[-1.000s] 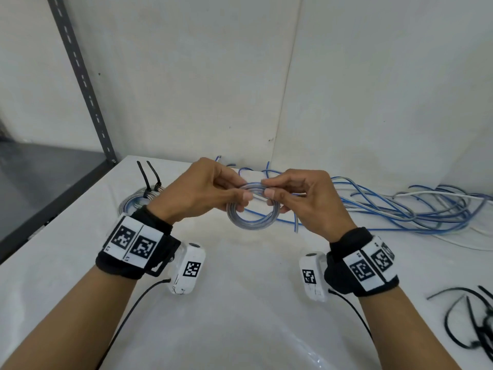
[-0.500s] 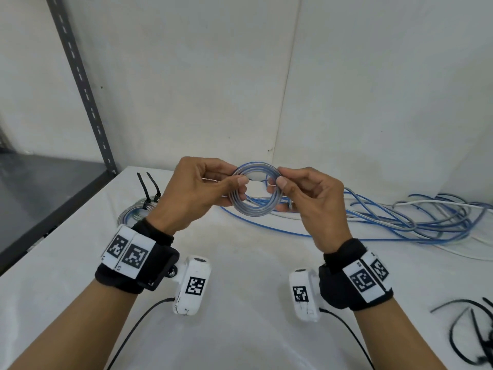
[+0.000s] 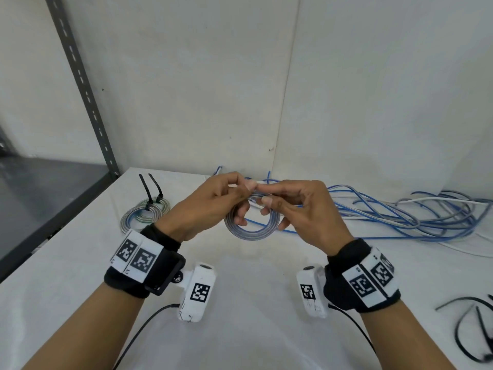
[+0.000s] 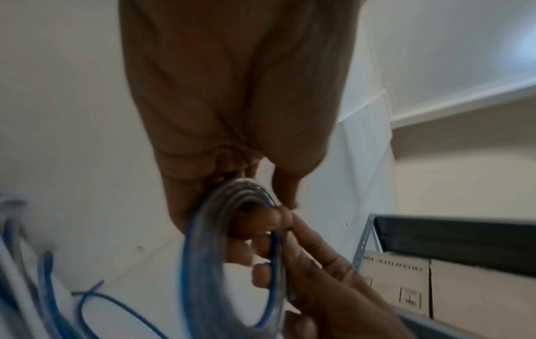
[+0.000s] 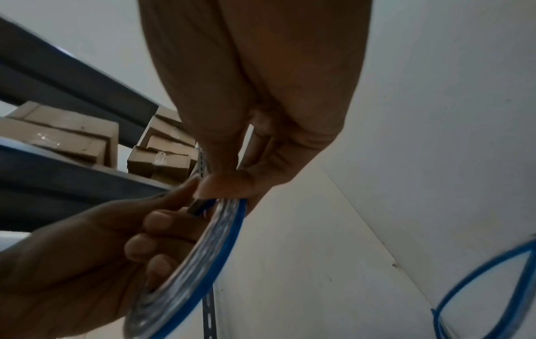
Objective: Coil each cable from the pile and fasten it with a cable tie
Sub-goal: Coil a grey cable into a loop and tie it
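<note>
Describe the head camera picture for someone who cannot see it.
Two bare hands, left hand and right hand, hold a small blue-and-grey cable coil above a white table. Two tied coils lie left, a loose cable pile right, black cable ties nearby.

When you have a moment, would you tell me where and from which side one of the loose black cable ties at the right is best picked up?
Pinch a loose black cable tie at a raised arch of its strap, coming from above with the right hand, probably. The ties lie tangled near the right edge of the white table, curled rather than flat.
</note>
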`<action>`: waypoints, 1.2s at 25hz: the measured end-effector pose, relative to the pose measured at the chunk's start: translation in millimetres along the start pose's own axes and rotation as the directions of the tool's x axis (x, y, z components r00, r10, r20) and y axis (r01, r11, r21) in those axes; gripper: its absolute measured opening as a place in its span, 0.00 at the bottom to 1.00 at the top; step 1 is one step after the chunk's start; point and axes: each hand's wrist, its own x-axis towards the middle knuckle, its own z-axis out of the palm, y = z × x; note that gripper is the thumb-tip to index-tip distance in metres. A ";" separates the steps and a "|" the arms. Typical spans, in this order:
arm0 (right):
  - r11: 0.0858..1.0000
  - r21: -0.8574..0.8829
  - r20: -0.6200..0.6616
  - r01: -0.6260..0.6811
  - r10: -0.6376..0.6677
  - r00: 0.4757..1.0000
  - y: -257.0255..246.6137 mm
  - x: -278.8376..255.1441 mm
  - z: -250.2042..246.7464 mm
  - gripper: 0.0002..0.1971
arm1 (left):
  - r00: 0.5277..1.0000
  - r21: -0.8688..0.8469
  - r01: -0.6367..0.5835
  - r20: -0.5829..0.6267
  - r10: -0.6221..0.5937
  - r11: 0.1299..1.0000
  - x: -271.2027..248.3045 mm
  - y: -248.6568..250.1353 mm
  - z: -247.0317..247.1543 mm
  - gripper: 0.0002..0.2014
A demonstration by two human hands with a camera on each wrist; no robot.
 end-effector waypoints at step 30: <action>0.995 0.086 -0.024 0.046 -0.044 0.999 -4.6 0.7 -5.4 0.08 | 0.994 0.075 0.075 0.072 -0.081 0.994 -0.9 3.8 10.9 0.25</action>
